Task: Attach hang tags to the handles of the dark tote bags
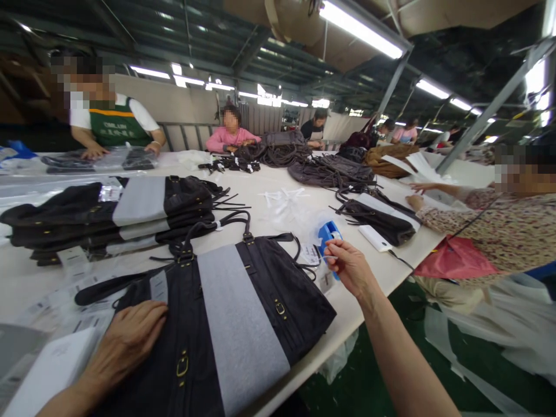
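From where I stand, the right hand (350, 267) has its fingertips pinched together on a thin, pale strip (327, 257), probably tape, just by a blue tape dispenser (327, 230). The left hand (135, 331) lies flattened on a dark bag (302, 315), gripping nothing, its fingers at the lower end of a small pale tag (159, 286). The bag lies across the near part of the desk (346, 313), one corner pointing at the right edge, a grey paper band (238, 315) around its middle.

I'd judge the step in hand to be getting a bit of tape while the bag is steadied. The next move calls for keeping that strip straight and clear of the straps, with the left hand holding the tag flat.

Further out, banded bags (69, 211) are stacked toward the left edge. Along the right edge, past a white device (374, 238), a co-worker (516, 214) sits or stands by another banded bag (384, 225). At the far edge, someone in a green apron (115, 123) handles plastic-wrapped goods (104, 161).
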A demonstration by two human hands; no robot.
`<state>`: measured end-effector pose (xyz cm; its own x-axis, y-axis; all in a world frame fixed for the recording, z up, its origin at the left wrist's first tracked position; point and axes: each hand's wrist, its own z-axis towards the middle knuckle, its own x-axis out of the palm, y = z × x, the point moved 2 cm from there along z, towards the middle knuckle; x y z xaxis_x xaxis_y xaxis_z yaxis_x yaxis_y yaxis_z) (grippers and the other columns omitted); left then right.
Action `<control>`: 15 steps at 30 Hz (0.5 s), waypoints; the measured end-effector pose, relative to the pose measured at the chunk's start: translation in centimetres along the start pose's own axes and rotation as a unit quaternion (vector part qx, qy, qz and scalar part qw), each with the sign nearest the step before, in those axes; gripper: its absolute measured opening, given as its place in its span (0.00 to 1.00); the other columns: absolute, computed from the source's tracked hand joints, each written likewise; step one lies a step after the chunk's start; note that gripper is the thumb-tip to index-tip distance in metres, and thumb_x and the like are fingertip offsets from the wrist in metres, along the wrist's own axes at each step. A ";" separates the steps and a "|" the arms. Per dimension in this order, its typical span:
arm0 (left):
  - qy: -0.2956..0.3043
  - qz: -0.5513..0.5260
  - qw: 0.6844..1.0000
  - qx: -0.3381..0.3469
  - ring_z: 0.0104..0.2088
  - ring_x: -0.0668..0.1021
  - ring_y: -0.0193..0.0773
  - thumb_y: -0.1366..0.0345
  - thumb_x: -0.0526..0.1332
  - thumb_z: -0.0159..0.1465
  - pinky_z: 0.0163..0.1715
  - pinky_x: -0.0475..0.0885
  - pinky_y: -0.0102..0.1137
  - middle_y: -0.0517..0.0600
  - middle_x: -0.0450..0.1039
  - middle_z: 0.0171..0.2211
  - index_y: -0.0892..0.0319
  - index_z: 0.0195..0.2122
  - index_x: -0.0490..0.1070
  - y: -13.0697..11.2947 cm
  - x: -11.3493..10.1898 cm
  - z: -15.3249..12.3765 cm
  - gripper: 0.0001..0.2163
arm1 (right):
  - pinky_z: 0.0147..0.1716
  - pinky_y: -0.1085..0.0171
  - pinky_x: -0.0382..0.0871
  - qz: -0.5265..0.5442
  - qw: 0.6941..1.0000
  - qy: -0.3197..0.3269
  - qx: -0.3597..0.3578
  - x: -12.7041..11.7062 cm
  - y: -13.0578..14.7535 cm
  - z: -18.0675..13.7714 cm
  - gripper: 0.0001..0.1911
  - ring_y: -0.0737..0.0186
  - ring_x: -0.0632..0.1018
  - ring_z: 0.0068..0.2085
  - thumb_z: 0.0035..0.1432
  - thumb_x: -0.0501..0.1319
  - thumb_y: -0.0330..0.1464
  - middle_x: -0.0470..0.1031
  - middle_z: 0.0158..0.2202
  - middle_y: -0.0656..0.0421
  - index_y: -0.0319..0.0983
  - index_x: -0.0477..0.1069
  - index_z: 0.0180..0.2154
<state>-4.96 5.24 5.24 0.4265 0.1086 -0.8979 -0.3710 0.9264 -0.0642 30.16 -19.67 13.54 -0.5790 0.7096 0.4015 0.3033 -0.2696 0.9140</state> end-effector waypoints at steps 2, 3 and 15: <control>-0.035 -0.021 0.999 -0.024 0.41 0.73 0.40 0.63 0.49 0.61 0.41 0.66 0.39 0.46 0.73 0.37 0.52 0.38 0.67 -1.1 -1.1 0.8 0.09 | 0.15 0.75 0.52 0.004 0.999 0.028 0.026 2.1 0.1 -0.6 0.14 0.74 0.66 0.20 0.38 0.69 0.32 0.69 0.22 0.62 0.36 0.69 0.29; -0.048 -0.049 0.997 -0.025 0.41 0.73 0.40 0.63 0.51 0.61 0.42 0.67 0.38 0.48 0.73 0.37 0.54 0.38 0.68 -2.1 -1.8 1.5 0.09 | 0.14 0.75 0.52 0.006 0.998 0.042 0.039 3.2 -0.1 -0.8 0.14 0.74 0.66 0.20 0.38 0.69 0.32 0.69 0.22 0.62 0.36 0.69 0.29; -0.065 -0.324 0.943 -0.032 0.39 0.72 0.37 0.67 0.56 0.58 0.43 0.67 0.33 0.51 0.72 0.36 0.60 0.37 0.70 -12.7 -4.9 9.6 0.07 | 0.16 0.76 0.61 0.041 0.968 0.188 0.160 14.2 -4.6 -3.9 0.12 0.74 0.70 0.21 0.39 0.68 0.30 0.71 0.23 0.60 0.35 0.70 0.28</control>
<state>5.54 -3.61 14.65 0.6765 -0.4262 -0.6005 -0.0451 0.7900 -0.6114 17.59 -10.89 15.31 -0.7597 0.3901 0.5203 0.5440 -0.0571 0.8371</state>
